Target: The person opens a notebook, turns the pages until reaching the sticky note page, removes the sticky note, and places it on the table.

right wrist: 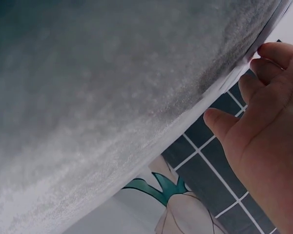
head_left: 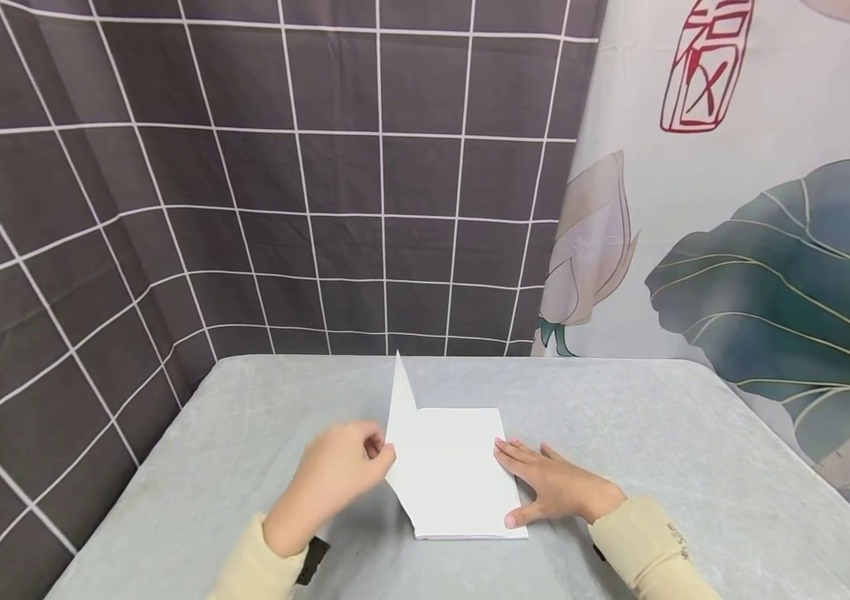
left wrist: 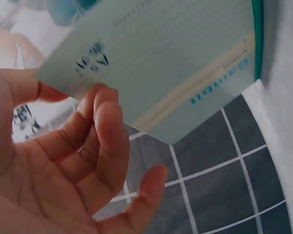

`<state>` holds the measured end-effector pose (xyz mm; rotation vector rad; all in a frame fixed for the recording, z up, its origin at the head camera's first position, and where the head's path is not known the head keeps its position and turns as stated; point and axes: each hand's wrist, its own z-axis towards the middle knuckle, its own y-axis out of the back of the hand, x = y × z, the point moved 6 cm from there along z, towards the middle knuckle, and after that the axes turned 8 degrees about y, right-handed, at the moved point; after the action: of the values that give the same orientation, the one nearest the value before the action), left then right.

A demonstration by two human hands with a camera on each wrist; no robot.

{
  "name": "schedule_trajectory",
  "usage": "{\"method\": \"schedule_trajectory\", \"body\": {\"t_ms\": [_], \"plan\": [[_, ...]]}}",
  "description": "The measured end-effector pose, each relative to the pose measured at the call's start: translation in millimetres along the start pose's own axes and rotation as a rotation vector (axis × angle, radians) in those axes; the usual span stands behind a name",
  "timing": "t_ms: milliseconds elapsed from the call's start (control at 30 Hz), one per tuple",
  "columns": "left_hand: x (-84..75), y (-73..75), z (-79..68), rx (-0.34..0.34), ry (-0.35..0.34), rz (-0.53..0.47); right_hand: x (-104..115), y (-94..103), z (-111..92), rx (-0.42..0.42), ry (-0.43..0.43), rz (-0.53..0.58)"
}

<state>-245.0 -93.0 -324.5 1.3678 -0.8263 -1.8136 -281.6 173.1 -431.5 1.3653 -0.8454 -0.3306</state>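
A notebook (head_left: pixel 458 475) lies on the table with a blank white page facing up. Its front cover (head_left: pixel 399 408) stands raised along the left side. My left hand (head_left: pixel 338 475) pinches the edge of that cover between thumb and fingers. In the left wrist view the outer face of the cover (left wrist: pixel 156 58) is pale green, with a beige band and printed lettering. My right hand (head_left: pixel 556 485) rests with spread fingers on the right edge of the page. The right wrist view shows the right hand (right wrist: pixel 268 112) at the notebook's edge, most of the notebook hidden.
The grey-white cloth-covered table (head_left: pixel 245 433) extends around the notebook. Behind and to the left hangs a dark curtain (head_left: pixel 335 175) with a white grid. On the right hangs a pale curtain (head_left: pixel 620 83) with a lotus print.
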Motion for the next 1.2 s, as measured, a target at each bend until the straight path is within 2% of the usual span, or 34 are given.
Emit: {"method": "schedule_trajectory", "body": {"t_ms": [100, 200, 433, 633, 800, 967, 1200], "plan": [[14.8, -1.6, 9.8, 0.075, 0.053, -0.078, 1, 0.5, 1, -0.001, 0.013, 0.008], [30.0, -3.5, 19.2, 0.113, 0.088, -0.146, 2, 1.1, 2, -0.004, 0.035, 0.021], [64.5, -11.5, 38.7, 0.161, 0.148, -0.261, 5, 0.2, 3, 0.011, 0.072, 0.054], [89.3, -17.7, 45.9, 0.204, 0.187, -0.304, 6, -1.1, 4, 0.043, 0.069, 0.071], [102.6, -22.0, 49.3, 0.225, 0.219, -0.281, 5, -1.2, 3, 0.057, 0.051, 0.051], [111.1, -26.0, 51.0, 0.239, 0.231, -0.233, 5, -1.7, 0, 0.044, 0.069, 0.002], [123.8, -32.6, 47.2, 0.283, 0.263, -0.173, 6, -1.3, -1, 0.057, 0.063, 0.016]]}}
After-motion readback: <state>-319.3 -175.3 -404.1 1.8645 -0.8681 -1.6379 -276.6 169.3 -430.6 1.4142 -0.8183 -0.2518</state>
